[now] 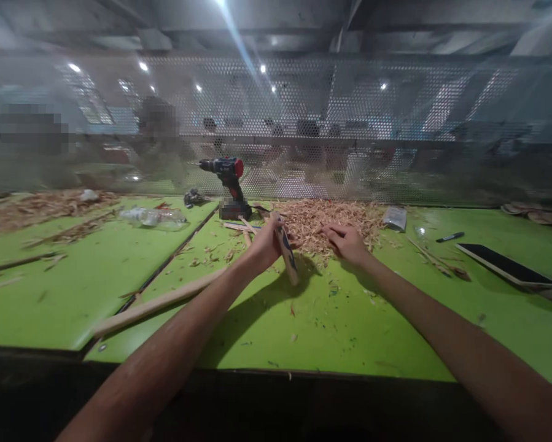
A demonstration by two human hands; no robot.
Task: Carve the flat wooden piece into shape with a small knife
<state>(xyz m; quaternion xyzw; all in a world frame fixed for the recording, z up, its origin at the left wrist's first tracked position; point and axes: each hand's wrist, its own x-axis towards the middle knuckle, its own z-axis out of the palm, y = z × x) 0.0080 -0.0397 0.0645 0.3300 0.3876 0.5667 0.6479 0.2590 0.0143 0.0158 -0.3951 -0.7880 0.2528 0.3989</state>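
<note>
The left hand (268,242), fingers partly hidden, clamps a flat, dark-marked wooden piece (287,253) at eight o'clock from curly wood shavings (310,218); I cannot tell whether the right hand (349,242) holds anything.

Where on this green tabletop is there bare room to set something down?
Mostly bare: the left panel, between the clear bottle and front edge; also the stretch between the right forearm and the black-topped slab. Crowded: the back middle, where wood shavings heap beside the drill, near the right hand.
</note>
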